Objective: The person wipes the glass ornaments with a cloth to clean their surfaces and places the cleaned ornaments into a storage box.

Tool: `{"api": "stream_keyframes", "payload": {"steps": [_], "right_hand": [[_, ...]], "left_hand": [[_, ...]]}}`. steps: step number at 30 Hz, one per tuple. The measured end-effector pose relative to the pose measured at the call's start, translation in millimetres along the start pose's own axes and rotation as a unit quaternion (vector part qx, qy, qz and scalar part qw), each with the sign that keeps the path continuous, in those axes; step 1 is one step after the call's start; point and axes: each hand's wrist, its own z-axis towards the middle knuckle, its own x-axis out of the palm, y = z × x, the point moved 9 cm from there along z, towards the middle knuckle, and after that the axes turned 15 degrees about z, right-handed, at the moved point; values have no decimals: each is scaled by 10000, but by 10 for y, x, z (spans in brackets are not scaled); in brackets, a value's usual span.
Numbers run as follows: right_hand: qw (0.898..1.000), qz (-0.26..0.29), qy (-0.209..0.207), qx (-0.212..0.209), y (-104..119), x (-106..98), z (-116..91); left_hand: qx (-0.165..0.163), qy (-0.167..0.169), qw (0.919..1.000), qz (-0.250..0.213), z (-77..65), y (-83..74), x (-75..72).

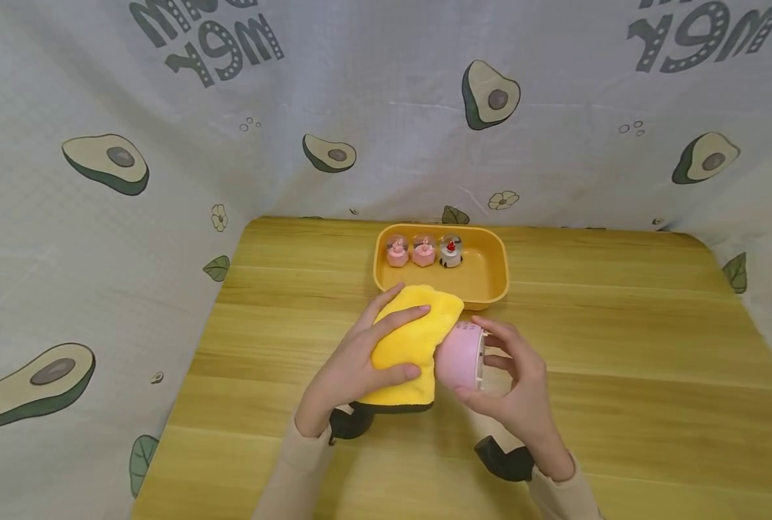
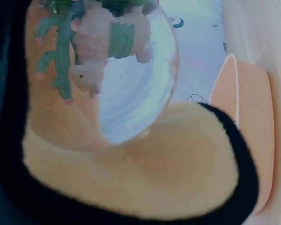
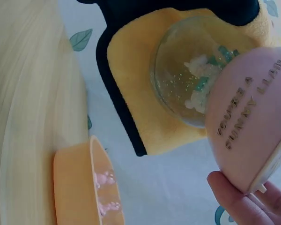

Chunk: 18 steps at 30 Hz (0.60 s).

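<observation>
A snow globe with a pink base (image 1: 458, 355) is held sideways in my right hand (image 1: 522, 386), fingers and thumb round the base's underside edge. Gold letters run along the base (image 3: 253, 112) in the right wrist view. Inside its clear dome (image 2: 140, 93) are a white llama figure and a green cactus. My left hand (image 1: 349, 361) holds a yellow cloth (image 1: 405, 354) with dark edging, thumb and fingers spread across it. The cloth (image 3: 136, 89) lies against the dome and hides it from the head view.
Behind the hands stands a yellow tray (image 1: 486, 271). In its left part sit two small pink globes (image 1: 424, 253) and a white one with a red top (image 1: 450, 254). Sheets printed with avocados (image 1: 492, 97) surround the wooden table (image 1: 619, 347).
</observation>
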Motion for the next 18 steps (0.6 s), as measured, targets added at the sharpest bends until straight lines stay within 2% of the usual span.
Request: {"api": "stream_keyframes", "payload": {"steps": [5, 10, 15, 18], "right_hand": [[9989, -155, 95, -431, 21, 26, 10], [9978, -382, 100, -530, 34, 34, 19], [9980, -630, -14, 3, 26, 27, 34], [9953, -808, -135, 509, 5, 15, 36]], "left_hand": [[-55, 163, 9998, -112, 2, 13, 34], [96, -47, 9999, -88, 8, -24, 37], [366, -220, 9987, -261, 2, -56, 48], [337, -197, 9981, -477, -12, -38, 84]]}}
